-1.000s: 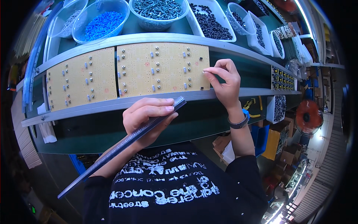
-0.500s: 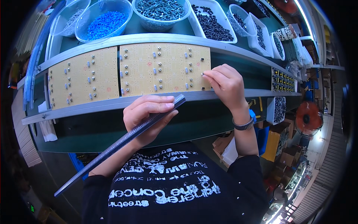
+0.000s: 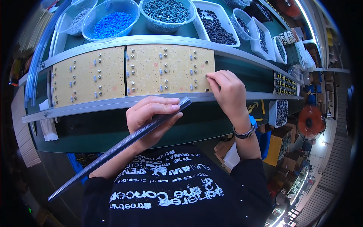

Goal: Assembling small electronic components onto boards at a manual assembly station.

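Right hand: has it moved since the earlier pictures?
Yes: the right hand has moved slightly left, inward from the right edge of the nearer yellow board.

The larger circuit board (image 3: 172, 77) is sandy yellow, dotted with silver parts (image 3: 165, 50), pale blue-grey parts (image 3: 160, 56), faint red marks (image 3: 155, 64) and black components (image 3: 207, 61) near its right edge. Silver-grey rails (image 3: 83, 108) border it above and below, against a dark green table (image 3: 94, 125). Beyond the board are bright blue pieces (image 3: 113, 24), blackish-green pieces (image 3: 168, 10), and black pieces (image 3: 217, 30) in a white tray (image 3: 227, 44). Nearer than the board, a clear greyish tube (image 3: 124, 144) has a fine, repeating ladder-like pattern; a black shirt (image 3: 170, 181) carries white lettering. Right of the board are a black-and-yellow panel (image 3: 285, 83) and an orange fan (image 3: 312, 121).
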`<state>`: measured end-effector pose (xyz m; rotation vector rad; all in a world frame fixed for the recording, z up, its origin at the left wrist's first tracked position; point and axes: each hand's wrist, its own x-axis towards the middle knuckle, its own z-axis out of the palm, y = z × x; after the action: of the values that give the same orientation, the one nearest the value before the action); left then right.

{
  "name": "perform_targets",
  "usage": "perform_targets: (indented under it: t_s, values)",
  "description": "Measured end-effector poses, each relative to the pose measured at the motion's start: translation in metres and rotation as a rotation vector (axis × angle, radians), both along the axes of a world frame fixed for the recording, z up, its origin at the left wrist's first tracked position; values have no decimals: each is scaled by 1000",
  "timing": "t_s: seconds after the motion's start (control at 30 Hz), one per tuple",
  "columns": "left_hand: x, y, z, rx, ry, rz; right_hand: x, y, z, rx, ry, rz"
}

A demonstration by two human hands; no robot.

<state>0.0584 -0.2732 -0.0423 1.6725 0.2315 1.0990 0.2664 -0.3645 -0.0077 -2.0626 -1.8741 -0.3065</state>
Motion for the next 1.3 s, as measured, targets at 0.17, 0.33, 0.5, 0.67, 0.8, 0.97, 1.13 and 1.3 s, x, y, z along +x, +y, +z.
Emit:
perform_targets:
  t_s: [0.17, 0.33, 0.5, 0.67, 0.8, 0.97, 1.13, 1.3]
  values:
    - [-5, 0, 2, -4, -8, 6, -4, 2, 13, 13, 209, 35]
    - [-5, 5, 8, -6, 45, 24, -41, 3, 30, -256, 1168, 67]
    - [-12, 12, 27, 33, 226, -27, -37, 14, 13, -425, 1589, 26]
    - [-19, 18, 13, -28, 54, -53, -44, 22, 26, -448, 1658, 100]
    - [-17, 22, 2, -36, -17, 12, -52, 32, 32, -190, 880, 111]
    - [-19, 26, -2, -100, -55, 53, -1, 64, -2, 175, 283, 169]
    - [-22, 27, -2, -101, -41, 65, 2, 67, -7, 132, 222, 196]
    - [-22, 28, -2, -84, -38, 66, 1, 68, -4, 123, 128, 244]
